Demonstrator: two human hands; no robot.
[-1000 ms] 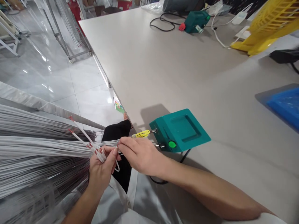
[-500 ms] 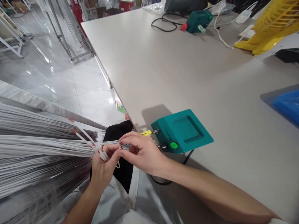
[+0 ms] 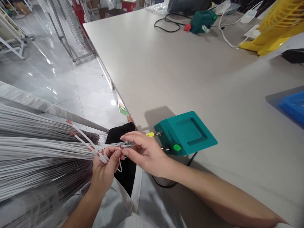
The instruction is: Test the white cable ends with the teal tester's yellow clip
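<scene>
My left hand (image 3: pixel 103 172) is closed around several thin white wires with red tips (image 3: pixel 80 139) that fan out up and to the left. My right hand (image 3: pixel 144 155) pinches the end of one white wire (image 3: pixel 120 158) right beside the left thumb; its other fingers are spread. A thick bundle of white wires (image 3: pixel 40 155) stretches off to the left below both hands. Just right of my right hand a teal box machine (image 3: pixel 186 133) with a green button (image 3: pixel 176 147) sits near the table's edge, a yellow tab (image 3: pixel 150 134) sticking out of its left side.
The grey table (image 3: pixel 190 69) runs back to a second teal device (image 3: pixel 201 20) with black and white cables, a yellow basket (image 3: pixel 275 25) and a blue tray (image 3: pixel 294 107) at the right. Metal racks stand on the glossy floor at the left.
My right hand drew back from the yellow tab toward the left hand and now pinches one wire end by the left thumb. The left hand has kept its hold on the wires.
</scene>
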